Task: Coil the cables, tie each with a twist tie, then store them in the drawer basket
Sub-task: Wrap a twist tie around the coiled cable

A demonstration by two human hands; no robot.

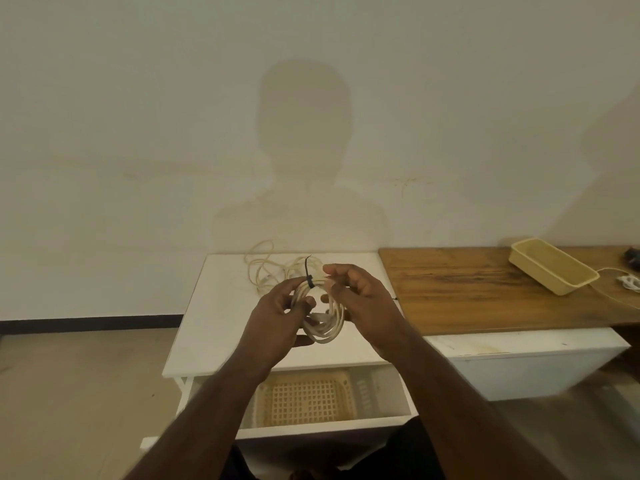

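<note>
Above the white cabinet top (207, 327), a coiled white cable (325, 329) is held between both hands. My left hand (277, 323) grips its left side, fingers curled round the loops. My right hand (363, 306) pinches the coil's upper right side. A black twist tie (309, 275) is wrapped round the top of the coil, its free end sticking up. A second white cable (266, 268) lies loose and uncoiled at the back of the cabinet top. Below, the drawer (311, 426) stands pulled out with a beige lattice basket (304, 400) inside.
A wooden table (485, 292) adjoins on the right, carrying a yellow tray (550, 270), a white cord with adapter (628, 282) and a dark object (632, 259) at the edge. A white box (530, 365) sits under the table. The wall is close behind.
</note>
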